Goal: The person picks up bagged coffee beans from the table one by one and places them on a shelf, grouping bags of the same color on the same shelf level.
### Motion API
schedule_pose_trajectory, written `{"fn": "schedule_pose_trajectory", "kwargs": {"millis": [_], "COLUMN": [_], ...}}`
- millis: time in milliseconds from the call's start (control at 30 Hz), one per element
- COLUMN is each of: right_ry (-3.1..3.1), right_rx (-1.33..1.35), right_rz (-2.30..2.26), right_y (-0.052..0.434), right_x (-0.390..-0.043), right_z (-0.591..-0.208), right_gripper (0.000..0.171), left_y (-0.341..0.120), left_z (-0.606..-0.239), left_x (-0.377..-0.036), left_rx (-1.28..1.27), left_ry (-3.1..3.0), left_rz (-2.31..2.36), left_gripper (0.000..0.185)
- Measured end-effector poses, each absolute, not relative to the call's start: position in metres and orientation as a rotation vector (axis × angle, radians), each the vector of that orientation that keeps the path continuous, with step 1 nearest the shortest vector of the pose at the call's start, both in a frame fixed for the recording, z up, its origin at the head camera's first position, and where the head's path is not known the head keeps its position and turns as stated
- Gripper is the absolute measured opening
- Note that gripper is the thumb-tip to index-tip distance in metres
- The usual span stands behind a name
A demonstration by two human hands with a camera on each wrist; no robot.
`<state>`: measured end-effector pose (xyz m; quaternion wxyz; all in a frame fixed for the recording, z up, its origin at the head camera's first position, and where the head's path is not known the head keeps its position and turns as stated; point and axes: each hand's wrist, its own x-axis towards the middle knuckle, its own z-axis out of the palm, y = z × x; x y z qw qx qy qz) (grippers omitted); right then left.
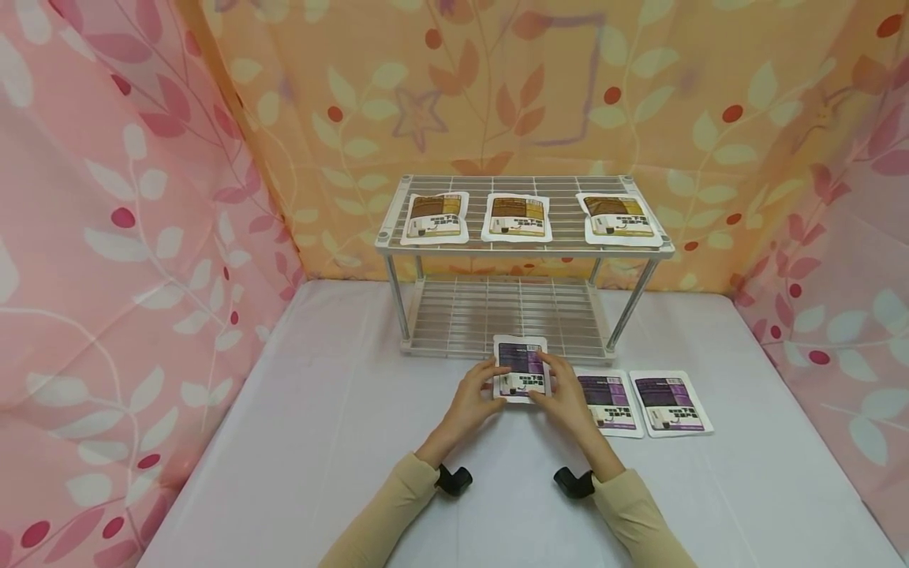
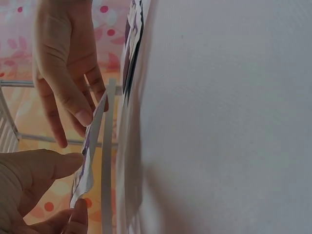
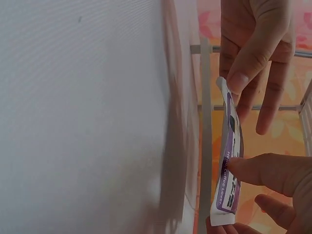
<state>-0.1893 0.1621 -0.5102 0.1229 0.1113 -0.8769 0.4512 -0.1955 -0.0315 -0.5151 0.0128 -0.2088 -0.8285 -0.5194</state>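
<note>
Both hands, left hand [image 1: 472, 397] and right hand [image 1: 564, 392], pinching purple pouch [image 1: 521, 368] by its side edges, clear of the table [image 1: 341, 442], before the rack's [image 1: 521, 237] lower shelf.

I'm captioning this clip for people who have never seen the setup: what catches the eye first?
Both hands, left hand and right hand, hold one purple packet by its side edges, lifted above the white table before the wire rack. Three brown packets line the rack's top shelf; two more purple packets lie flat at the right.
</note>
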Motion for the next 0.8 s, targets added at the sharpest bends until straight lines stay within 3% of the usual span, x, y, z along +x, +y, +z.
{"fn": "schedule_pose_trajectory", "kwargs": {"millis": [800], "right_ry": [-2.535], "right_rx": [0.46], "right_rz": [1.373], "right_y": [0.134], "right_x": [-0.203], "right_z": [-0.509], "right_gripper": [0.063], "left_y": [-0.062], "left_z": [-0.515], "left_x": [-0.206], "left_rx": [-0.486], "left_ry": [-2.466], "left_rz": [-1.588], "left_gripper": [0.045]}}
